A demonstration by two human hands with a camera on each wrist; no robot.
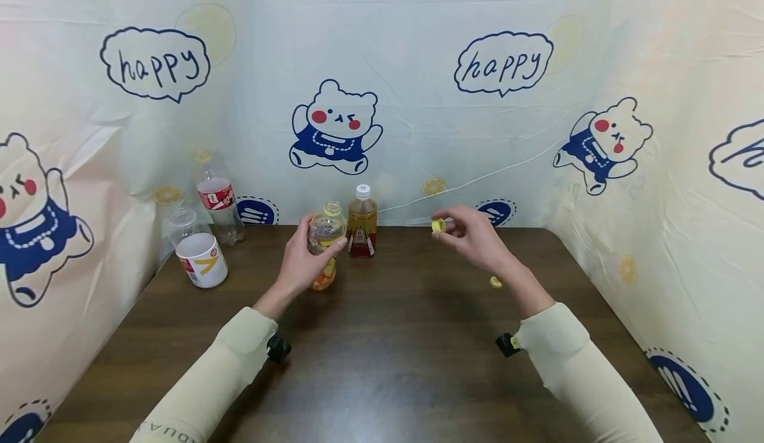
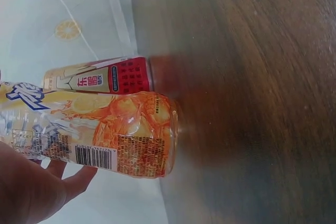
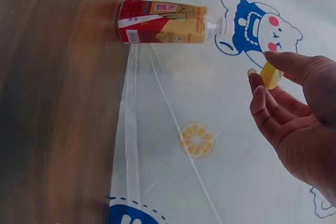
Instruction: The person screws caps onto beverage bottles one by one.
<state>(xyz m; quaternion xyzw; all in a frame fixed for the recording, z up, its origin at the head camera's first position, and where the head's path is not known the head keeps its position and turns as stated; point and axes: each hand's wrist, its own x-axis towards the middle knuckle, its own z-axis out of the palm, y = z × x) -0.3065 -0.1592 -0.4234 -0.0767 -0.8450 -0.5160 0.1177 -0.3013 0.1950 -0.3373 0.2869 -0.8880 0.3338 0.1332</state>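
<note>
My left hand (image 1: 301,257) grips an uncapped bottle (image 1: 323,278) with a yellow and orange label. In the left wrist view that bottle (image 2: 105,129) shows ice-and-fruit artwork and a barcode, and part of the hand (image 2: 31,187) curls round it. Off to the right, my right hand (image 1: 474,237) pinches a yellow bottle cap (image 1: 438,225) between thumb and fingers, above the table. The right wrist view shows the same cap (image 3: 271,75) at the fingertips. Beside the held bottle stands a capped bottle (image 1: 362,227) with a red and yellow label and a white cap.
At the back left stand a clear bottle (image 1: 219,201) with a red label and yellow cap, and a clear jar (image 1: 203,257) with a white label. A small yellow piece (image 1: 495,282) lies under the right forearm. A printed cloth (image 1: 418,138) hangs behind the brown table (image 1: 382,363).
</note>
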